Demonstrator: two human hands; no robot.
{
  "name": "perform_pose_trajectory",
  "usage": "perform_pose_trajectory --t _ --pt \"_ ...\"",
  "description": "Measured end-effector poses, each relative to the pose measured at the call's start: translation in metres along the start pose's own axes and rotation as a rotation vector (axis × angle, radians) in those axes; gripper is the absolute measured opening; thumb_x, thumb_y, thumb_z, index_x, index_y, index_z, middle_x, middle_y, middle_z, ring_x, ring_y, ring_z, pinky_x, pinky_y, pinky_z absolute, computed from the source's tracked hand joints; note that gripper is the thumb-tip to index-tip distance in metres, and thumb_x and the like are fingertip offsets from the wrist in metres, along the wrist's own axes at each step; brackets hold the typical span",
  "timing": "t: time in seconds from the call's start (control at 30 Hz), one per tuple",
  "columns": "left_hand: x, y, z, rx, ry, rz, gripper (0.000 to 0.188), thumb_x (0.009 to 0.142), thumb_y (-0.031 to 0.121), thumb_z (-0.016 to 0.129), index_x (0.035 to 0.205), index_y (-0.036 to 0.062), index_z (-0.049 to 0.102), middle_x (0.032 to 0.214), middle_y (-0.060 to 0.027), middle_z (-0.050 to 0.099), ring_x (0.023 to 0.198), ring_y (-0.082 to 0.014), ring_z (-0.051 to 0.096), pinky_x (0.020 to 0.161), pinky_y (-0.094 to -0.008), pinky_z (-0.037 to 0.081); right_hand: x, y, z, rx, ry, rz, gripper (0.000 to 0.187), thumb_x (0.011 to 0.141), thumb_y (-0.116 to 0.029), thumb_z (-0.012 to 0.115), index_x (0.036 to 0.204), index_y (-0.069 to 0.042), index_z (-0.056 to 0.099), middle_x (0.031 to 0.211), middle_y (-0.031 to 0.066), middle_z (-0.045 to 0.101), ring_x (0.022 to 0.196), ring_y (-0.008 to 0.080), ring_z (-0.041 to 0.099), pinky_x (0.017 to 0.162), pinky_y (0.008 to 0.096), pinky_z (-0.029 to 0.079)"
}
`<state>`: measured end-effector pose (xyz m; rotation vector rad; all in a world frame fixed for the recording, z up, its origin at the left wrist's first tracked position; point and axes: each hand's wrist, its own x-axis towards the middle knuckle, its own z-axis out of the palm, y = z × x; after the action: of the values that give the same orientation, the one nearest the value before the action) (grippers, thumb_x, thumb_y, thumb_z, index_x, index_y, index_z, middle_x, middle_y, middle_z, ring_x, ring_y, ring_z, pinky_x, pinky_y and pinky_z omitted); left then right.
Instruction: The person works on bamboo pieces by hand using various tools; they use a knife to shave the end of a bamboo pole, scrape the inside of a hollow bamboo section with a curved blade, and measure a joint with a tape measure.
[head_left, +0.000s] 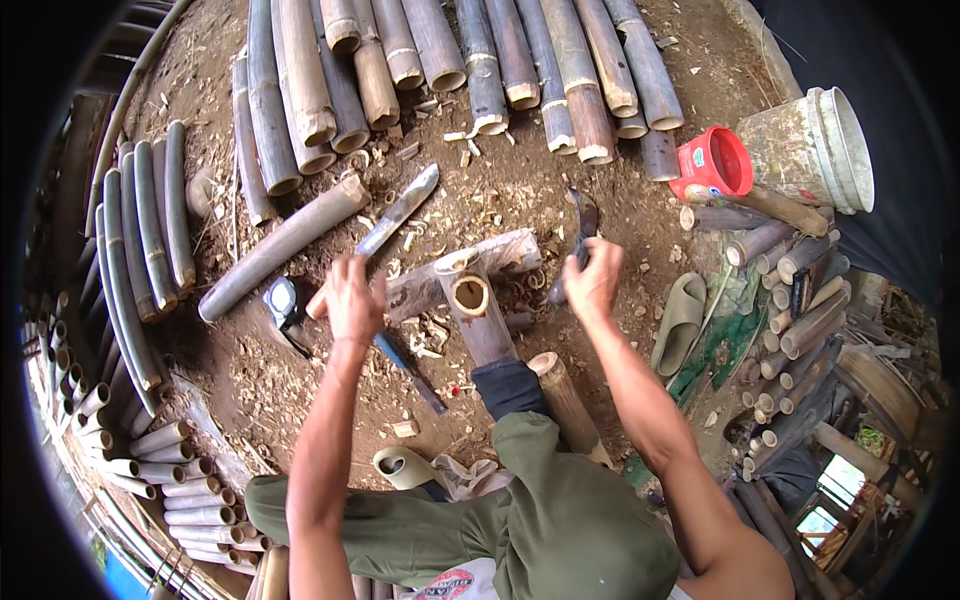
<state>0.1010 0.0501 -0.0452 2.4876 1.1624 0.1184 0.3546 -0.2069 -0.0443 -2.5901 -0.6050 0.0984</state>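
Observation:
My left hand (354,303) is closed over the wooden handle of a machete (398,212), whose broad blade points up and away from me. My right hand (596,278) grips a dark curved knife (583,217); its handle end shows below the fingers. Between my hands, a bamboo tube (486,335) with an opening at its top end leans against a short bamboo log (512,250) lying crosswise. The tube's lower end meets my dark-cuffed leg. Beside my left hand lie a wristwatch-like round device (282,300) and a blue-handled tool (405,370).
Rows of bamboo poles (430,45) lie on the dirt ahead, with a single pole (285,245) nearer at left. At right stand a red tub (712,165), a dirty white bucket (800,150), a sandal (680,325) and stacked bamboo pieces (815,325). Shavings litter the ground.

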Motion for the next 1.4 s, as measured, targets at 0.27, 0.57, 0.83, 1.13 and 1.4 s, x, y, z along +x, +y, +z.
perform_pose_trajectory --t 0.27,0.57,0.83,1.13,1.4 --pt "-0.084 0.046 0.009 -0.280 -0.227 -0.187 0.031 0.083 0.019 0.073 0.110 0.0044 0.066 0.119 -0.0224 0.058 0.118 -0.0407 0.052 0.102 -0.0485 0.041 -0.100 0.029 0.036 -0.236 -0.459 -0.563 0.024 0.076 -0.015 0.070 0.095 -0.006 0.058 0.084 0.0119 0.059 0.084 0.0335 0.065 0.065 0.0470 0.055" --pt "-0.120 -0.007 0.025 -0.010 -0.148 -0.265 0.077 0.075 0.028 0.075 0.136 -0.0032 0.042 0.136 -0.0280 0.041 0.124 -0.0472 0.043 0.109 -0.0529 0.033 0.116 0.066 -0.221 1.105 0.264 0.072 0.016 0.092 -0.018 0.071 0.097 -0.006 0.061 0.079 0.0025 0.068 0.057 0.0086 0.058 0.047 0.0222 0.046" --pt "-0.127 -0.037 0.056 -0.360 -0.056 -0.400 0.089 0.075 0.021 0.078 0.145 -0.0081 0.030 0.142 -0.0291 0.041 0.129 -0.0432 0.044 0.112 -0.0455 0.033 0.094 0.024 -0.218 0.209 0.018 -0.225 0.027 0.086 -0.012 0.068 0.109 0.000 0.063 0.087 0.0102 0.066 0.078 0.0194 0.064 0.076 0.0348 0.052" --pt "-0.098 -0.029 0.027 -0.164 0.050 -0.459 0.074 0.078 0.008 0.061 0.145 0.0003 0.032 0.131 -0.0290 0.042 0.118 -0.0471 0.047 0.104 -0.0515 0.039 -0.073 -0.021 0.029 -0.110 -0.557 -0.472 0.045 0.078 -0.013 0.076 0.117 -0.004 0.055 0.112 0.0179 0.050 0.091 0.0340 0.063 0.072 0.0441 0.057" --pt "-0.102 -0.050 0.035 -0.006 -0.021 -0.350 0.083 0.075 0.013 0.069 0.148 -0.0023 0.031 0.142 -0.0284 0.041 0.131 -0.0465 0.038 0.113 -0.0503 0.030 -0.038 0.014 -0.034 0.848 -0.376 0.430 0.029 0.079 -0.013 0.082 0.084 -0.006 0.054 0.075 0.0107 0.064 0.058 0.0212 0.064 0.050 0.0325 0.052"
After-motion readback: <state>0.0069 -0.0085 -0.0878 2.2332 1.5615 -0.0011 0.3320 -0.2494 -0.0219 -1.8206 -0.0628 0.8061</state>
